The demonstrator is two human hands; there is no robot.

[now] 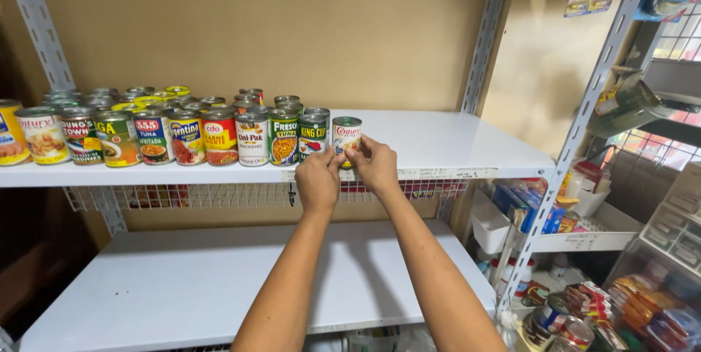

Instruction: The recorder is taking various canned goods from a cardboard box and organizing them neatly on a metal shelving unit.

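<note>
Bright, even light from above; soft arm shadows fall on the lower shelf (pixel 182 279). Mild sheen on the upper shelf (pixel 438 140). Frame edges bend outward; bottom right corner blurs.

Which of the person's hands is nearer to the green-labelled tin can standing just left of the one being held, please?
Left. The left hand sits just below and in front of the green-labelled tin can; the right hand is farther right, beyond the held white-and-red tin can.

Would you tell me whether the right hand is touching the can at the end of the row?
Touching: the head view shows the right hand with its fingers on the can.
</note>
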